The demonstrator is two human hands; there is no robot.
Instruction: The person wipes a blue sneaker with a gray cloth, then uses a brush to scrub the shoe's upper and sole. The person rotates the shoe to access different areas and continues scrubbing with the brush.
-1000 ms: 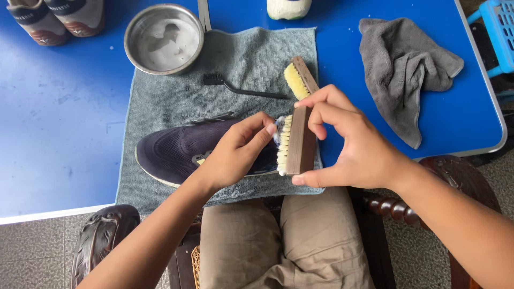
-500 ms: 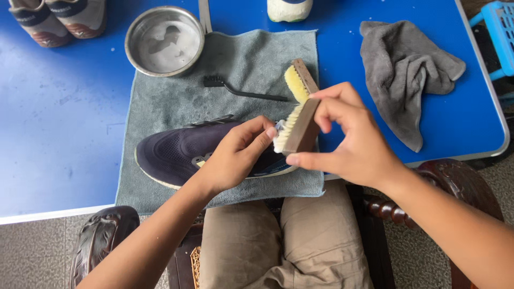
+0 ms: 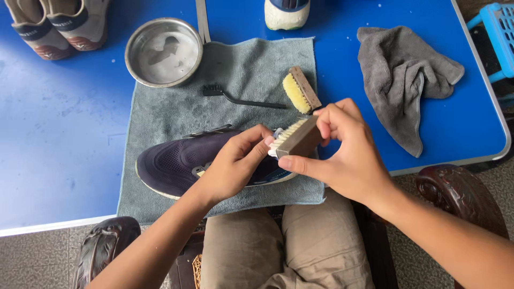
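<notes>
Pinching the wooden brush (image 3: 297,140) in a closed grip, the right hand (image 3: 342,155) tilts its bristles toward the left-pointing dark shoe (image 3: 182,163), which the left hand (image 3: 233,166) pins down.

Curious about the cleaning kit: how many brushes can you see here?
3: a wooden brush in the right hand, a yellow-bristled brush lying on the grey towel, and a thin black brush beside it.

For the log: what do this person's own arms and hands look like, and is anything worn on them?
Both arms are bare up to the frame edge: no sleeves, gloves, watch or bands in view. The left hand and right hand carry no rings on the fingers that show. Nails are short and unpainted.
</notes>
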